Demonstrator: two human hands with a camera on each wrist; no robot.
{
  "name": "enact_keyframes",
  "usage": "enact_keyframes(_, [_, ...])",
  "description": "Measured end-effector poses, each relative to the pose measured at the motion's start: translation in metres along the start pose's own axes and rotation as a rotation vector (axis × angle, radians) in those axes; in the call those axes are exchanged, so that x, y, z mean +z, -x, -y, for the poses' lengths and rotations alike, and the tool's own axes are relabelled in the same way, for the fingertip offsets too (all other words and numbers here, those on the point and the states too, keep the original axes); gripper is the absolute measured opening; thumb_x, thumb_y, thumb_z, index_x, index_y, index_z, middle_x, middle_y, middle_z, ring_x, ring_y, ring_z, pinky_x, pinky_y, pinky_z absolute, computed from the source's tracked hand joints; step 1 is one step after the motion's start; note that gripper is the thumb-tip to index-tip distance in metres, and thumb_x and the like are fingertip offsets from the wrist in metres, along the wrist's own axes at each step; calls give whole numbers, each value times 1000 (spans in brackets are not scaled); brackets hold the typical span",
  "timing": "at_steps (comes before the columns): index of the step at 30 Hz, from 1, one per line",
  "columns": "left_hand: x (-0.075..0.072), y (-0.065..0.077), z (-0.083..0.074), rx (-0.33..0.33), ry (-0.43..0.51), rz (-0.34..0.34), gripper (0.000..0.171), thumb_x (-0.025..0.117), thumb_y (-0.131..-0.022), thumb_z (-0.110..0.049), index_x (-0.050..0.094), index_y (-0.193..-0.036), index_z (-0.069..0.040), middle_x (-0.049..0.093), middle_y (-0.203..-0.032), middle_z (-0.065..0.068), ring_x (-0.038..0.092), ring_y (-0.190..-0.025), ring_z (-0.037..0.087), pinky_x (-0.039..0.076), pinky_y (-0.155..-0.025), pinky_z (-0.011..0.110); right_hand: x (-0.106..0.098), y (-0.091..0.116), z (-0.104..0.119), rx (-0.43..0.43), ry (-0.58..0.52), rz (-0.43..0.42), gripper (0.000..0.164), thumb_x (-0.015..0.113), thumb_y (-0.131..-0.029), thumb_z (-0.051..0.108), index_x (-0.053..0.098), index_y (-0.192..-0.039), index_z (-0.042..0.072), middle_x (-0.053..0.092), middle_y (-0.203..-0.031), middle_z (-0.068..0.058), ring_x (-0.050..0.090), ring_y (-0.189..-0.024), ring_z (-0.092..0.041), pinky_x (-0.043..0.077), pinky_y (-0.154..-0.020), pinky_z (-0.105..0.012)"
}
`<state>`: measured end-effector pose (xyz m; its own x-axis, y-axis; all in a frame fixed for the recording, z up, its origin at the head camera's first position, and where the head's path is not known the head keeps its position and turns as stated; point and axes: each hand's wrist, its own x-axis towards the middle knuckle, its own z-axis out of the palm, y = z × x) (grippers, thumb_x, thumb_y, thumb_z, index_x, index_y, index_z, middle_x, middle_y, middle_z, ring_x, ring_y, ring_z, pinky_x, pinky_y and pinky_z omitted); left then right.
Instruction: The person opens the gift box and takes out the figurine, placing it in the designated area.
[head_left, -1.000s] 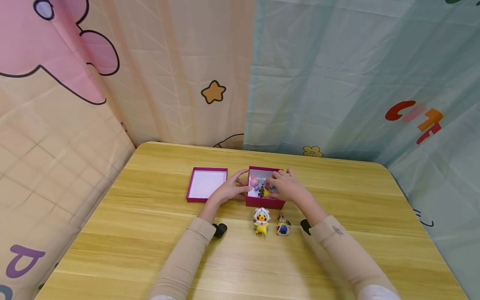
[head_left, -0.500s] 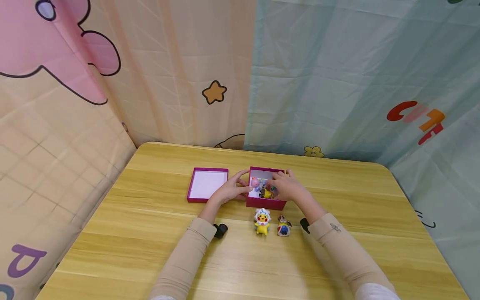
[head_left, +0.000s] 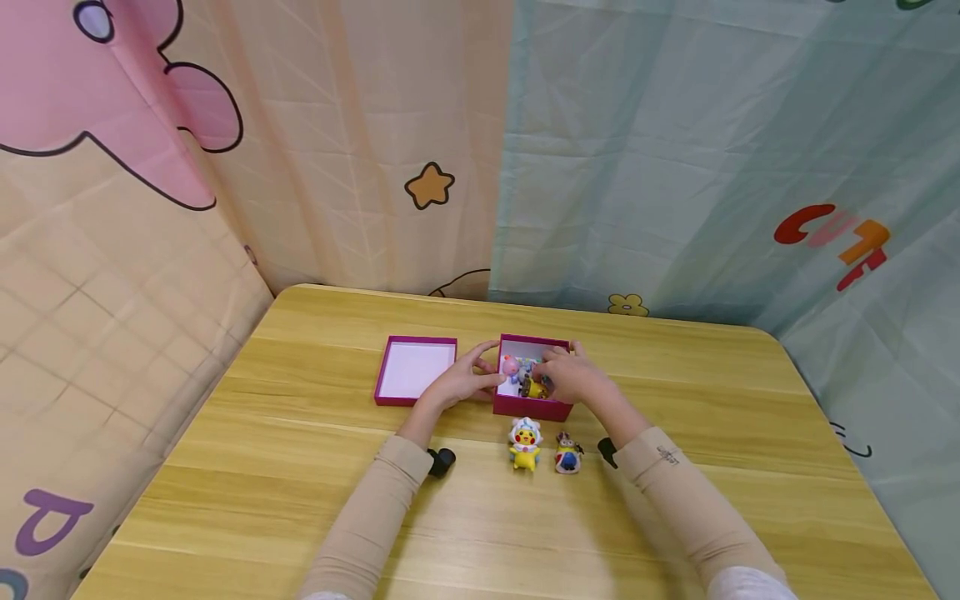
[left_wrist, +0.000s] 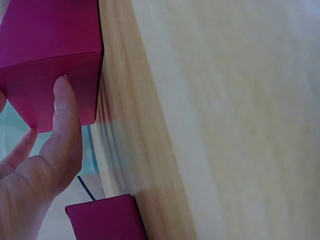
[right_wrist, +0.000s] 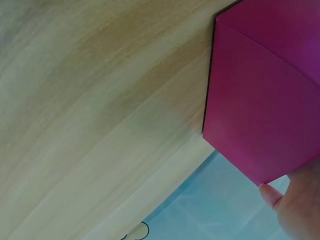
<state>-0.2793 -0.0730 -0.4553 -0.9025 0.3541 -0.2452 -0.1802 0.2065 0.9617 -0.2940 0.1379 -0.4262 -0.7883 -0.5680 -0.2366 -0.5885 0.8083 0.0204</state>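
Note:
An uncovered magenta box (head_left: 531,407) holds several small toy figures in the head view. Among them are a pink-headed figure (head_left: 511,367) and a yellow-and-brown one (head_left: 534,387). My left hand (head_left: 459,380) has its fingertips against the box's left wall; the left wrist view shows those fingers (left_wrist: 65,102) nearly straight. My right hand (head_left: 574,375) reaches over the right wall, fingers down among the figures. What those fingertips touch is hidden. One finger (right_wrist: 270,195) of it lies outside by the rim. A yellow Pikachu figure (head_left: 525,446) and a Minion figure (head_left: 567,454) stand before the box.
Left of the box lies its magenta-rimmed lid (head_left: 415,369), white inside facing up. Everything rests on a wooden table (head_left: 300,467). Printed curtains (head_left: 645,150) hang behind the table's far edge. Black wrist cameras (head_left: 442,462) sit under both forearms.
My right hand has shifted slightly inside the box, and more of the yellow-and-brown figure shows than a second ago. The left hand keeps its place at the box wall.

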Motion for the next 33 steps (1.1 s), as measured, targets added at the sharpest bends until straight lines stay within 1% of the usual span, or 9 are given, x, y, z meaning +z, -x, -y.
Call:
enact_keyframes(1, [0,3,-3,1,2,10,66,63,-87,-12,30,-143,-20,44,-111,17,59,-87,25,54,-78,39,0,0,0,3,-4,0,29,73,-77,22,66,-105,23,56,-111,-7,43,-115,-29,16,-103,-62])
enact_keyframes(2, [0,2,-4,2,5,17,66,63,-87,-11,29,-143,-18,44,-111,18,58,-87,26,54,-78,40,0,0,1,5,-8,-2,29,73,-76,22,66,-105,23,56,-111,-6,43,-115,-29,16,-103,-62])
enact_keyframes(7, [0,2,-4,1,9,20,67,63,-86,-10,28,-144,-18,43,-112,19,58,-87,27,53,-79,42,1,1,1,3,-16,-31,29,74,-75,24,67,-103,23,57,-106,-5,45,-112,-27,18,-102,-61])
enact_keyframes(8, [0,-1,0,2,9,13,68,64,-86,-10,29,-143,-19,43,-111,18,59,-86,25,54,-77,40,2,1,1,1,-16,-41,29,75,-75,24,67,-103,22,57,-105,-4,46,-111,-27,19,-101,-61])
enact_keyframes(11, [0,0,0,7,7,4,67,63,-86,-10,30,-143,-21,44,-110,17,59,-83,23,55,-75,37,3,2,1,-12,-18,-81,29,75,-75,25,67,-102,21,57,-102,-3,47,-108,-26,21,-100,-59])
enact_keyframes(20, [0,0,-1,3,21,8,67,63,-87,-9,29,-143,-20,44,-110,17,60,-79,23,55,-74,37,5,5,1,-42,-18,-203,34,77,-72,32,67,-101,17,56,-97,-3,49,-100,-23,26,-95,-56])
enact_keyframes(26, [-1,0,-1,-4,-10,-6,67,64,-86,-12,31,-142,-24,45,-109,16,60,-81,24,55,-74,37,6,6,-1,-58,-52,-255,32,77,-74,27,68,-102,16,56,-95,-3,49,-95,-22,27,-92,-54])
enact_keyframes(31, [-1,0,-2,0,-17,0,67,64,-86,-12,30,-143,-23,45,-109,16,60,-83,24,55,-75,37,5,4,-3,-57,-86,-269,28,74,-76,24,68,-102,15,56,-94,-1,50,-93,-21,28,-88,-52])
enact_keyframes(33, [-1,0,-1,0,-19,2,67,64,-86,-13,30,-143,-22,45,-109,16,59,-83,25,55,-76,38,4,3,-4,-60,-98,-272,27,73,-77,22,68,-103,15,57,-95,-1,50,-93,-21,28,-89,-53])
